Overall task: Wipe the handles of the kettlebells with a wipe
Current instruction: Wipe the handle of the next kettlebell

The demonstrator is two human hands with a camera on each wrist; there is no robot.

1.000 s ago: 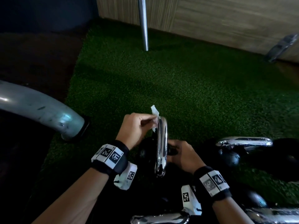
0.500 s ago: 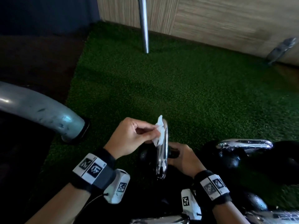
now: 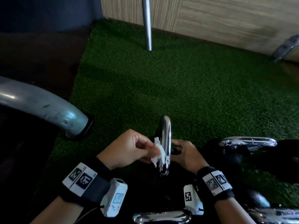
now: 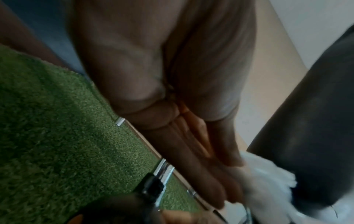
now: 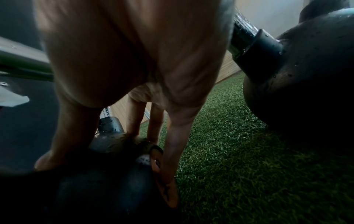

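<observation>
A black kettlebell [image 5: 95, 197] stands on the turf just in front of me. Its chrome handle [image 3: 167, 131] runs away from me. My left hand [image 3: 150, 148] pinches a small white wipe [image 3: 159, 152] against the handle's left side, near its close end. In the left wrist view the fingers [image 4: 226, 186] squeeze the wipe [image 4: 268, 178] against the dark bar. My right hand [image 3: 179, 147] sits on the right of the handle. Its thumb and spread fingers [image 5: 168, 181] cup the top of the ball.
Another kettlebell with a chrome handle [image 3: 247, 141] stands to the right, and two more handles [image 3: 161, 217] [image 3: 275, 214] lie at the bottom edge. A thick grey machine tube [image 3: 48, 105] curves in on the left. A thin steel post [image 3: 148, 29] and a wooden wall stand beyond the green turf [image 3: 178, 86].
My left hand has slid the wipe along the handle from its far end toward the end nearest me. The right hand has stayed on the kettlebell.
</observation>
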